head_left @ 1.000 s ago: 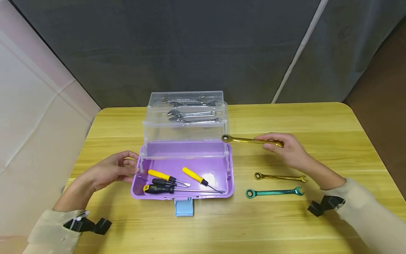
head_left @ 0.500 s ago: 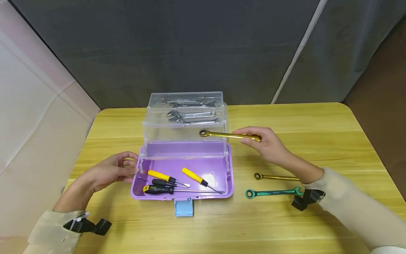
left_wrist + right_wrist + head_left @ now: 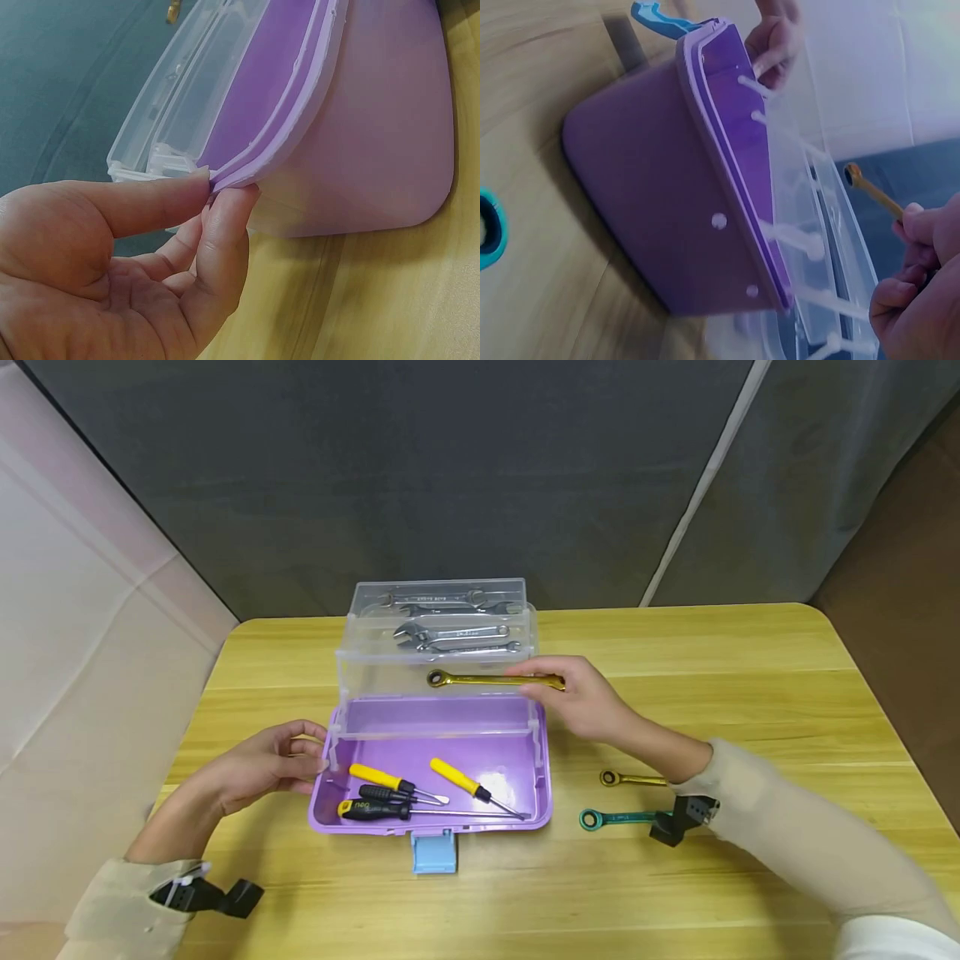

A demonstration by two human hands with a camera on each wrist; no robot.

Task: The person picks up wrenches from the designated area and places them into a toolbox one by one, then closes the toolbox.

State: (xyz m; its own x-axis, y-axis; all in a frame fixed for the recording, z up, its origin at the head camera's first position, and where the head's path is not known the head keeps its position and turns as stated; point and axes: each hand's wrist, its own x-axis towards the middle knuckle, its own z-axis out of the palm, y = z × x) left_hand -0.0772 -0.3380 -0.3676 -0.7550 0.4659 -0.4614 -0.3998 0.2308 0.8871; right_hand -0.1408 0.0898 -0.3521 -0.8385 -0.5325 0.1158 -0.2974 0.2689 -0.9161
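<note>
Gripping a gold wrench (image 3: 480, 680) in right hand (image 3: 588, 697) above a purple toolbox (image 3: 412, 753) (with screwdrivers (image 3: 378, 810) inside) near the far edge of the table (image 3: 525, 902); pinching the toolbox rim (image 3: 296, 135) in left hand (image 3: 258, 768).

room above screwdrivers (image 3: 455, 774), trays (image 3: 375, 656) blocking behind

Head cam high, fwd/down; wrist cams (image 3: 242, 898) nr; all share box (image 3: 649, 191).

On the table (image 3: 510, 910) stands the toolbox (image 3: 420, 749), screwdrivers (image 3: 377, 810) lying in its near part, trays (image 3: 401, 678) of wrenches (image 3: 468, 633) at its far side, the held wrench (image 3: 480, 680) above it, and two loose wrenches (image 3: 633, 779) to its right, one nearer.
</note>
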